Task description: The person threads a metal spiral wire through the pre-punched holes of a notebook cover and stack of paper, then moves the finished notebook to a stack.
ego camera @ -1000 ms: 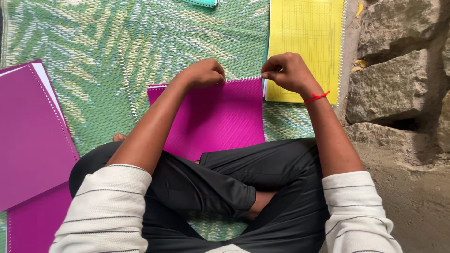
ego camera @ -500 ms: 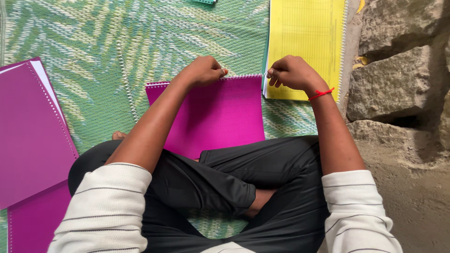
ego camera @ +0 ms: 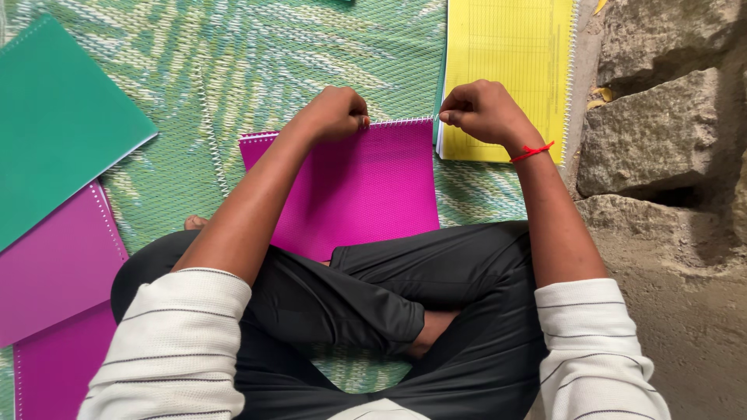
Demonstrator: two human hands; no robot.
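Your left hand [ego camera: 336, 113] is curled into a loose fist at the top edge of the magenta notebook [ego camera: 350, 190], fingertips pinched on the white wire coil [ego camera: 393, 122] that runs along that edge. Your right hand [ego camera: 481, 111] is closed the same way at the coil's far end, at the notebook's top right corner, thumb and forefinger pressed together on the wire tip. Both grips are nearly closed, with only the thin wire between the fingers. A red thread [ego camera: 531, 152] circles your right wrist.

The notebook lies flat on the green woven mat [ego camera: 233, 70], just below both grips and reaching back to your crossed legs, which cover its near edge. Just beyond your right hand, touching the notebook's corner, lies a yellow ruled book [ego camera: 510, 62] with its own coil down its right side. To the left of your left hand, a loose wire coil [ego camera: 212, 140] lies on the mat, near the notebook but apart from it. Further left sit a green cover [ego camera: 54, 124] and 2 more magenta covers [ego camera: 54, 272], well apart from your hands. A rough stone wall [ego camera: 661, 117] stands to the right of your right arm.
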